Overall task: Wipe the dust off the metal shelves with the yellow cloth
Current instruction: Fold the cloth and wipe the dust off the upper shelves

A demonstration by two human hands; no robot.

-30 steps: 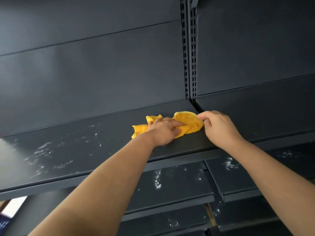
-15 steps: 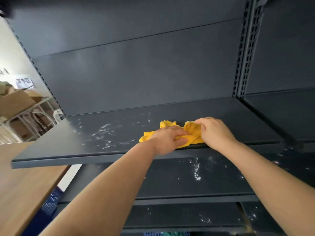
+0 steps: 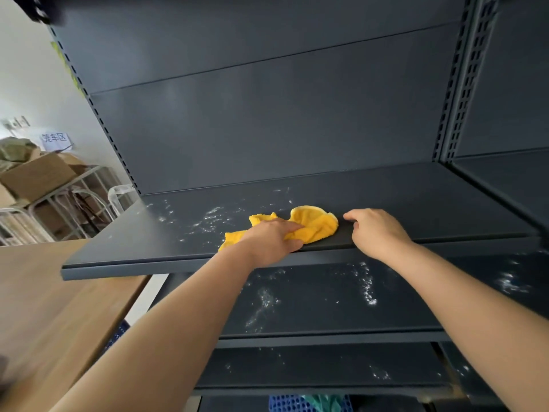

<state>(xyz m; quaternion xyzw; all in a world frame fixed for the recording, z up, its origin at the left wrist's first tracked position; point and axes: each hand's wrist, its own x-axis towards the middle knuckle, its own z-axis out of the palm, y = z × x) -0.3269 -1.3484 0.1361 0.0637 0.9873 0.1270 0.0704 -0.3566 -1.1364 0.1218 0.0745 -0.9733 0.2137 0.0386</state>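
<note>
A crumpled yellow cloth (image 3: pixel 315 223) lies on the dark grey metal shelf (image 3: pixel 416 203) near its front edge. My left hand (image 3: pixel 271 240) presses down on the cloth's left half and grips it. My right hand (image 3: pixel 375 233) rests on the shelf's front edge just right of the cloth, fingers curled, a small gap between it and the cloth. White dust specks (image 3: pixel 208 218) cover the shelf left of the cloth. The shelf to the right of the cloth looks clean.
Lower shelves (image 3: pixel 326 295) below also carry white dust streaks. A perforated upright post (image 3: pixel 463 84) divides this bay from the one on the right. A wooden tabletop (image 3: pixel 53 307) sits at lower left. Cardboard boxes (image 3: pixel 35 173) on metal racks stand far left.
The view has swung left. The cloth and my left hand have slid left along the shelf. My right hand has come off the cloth and now rests on the shelf edge.
</note>
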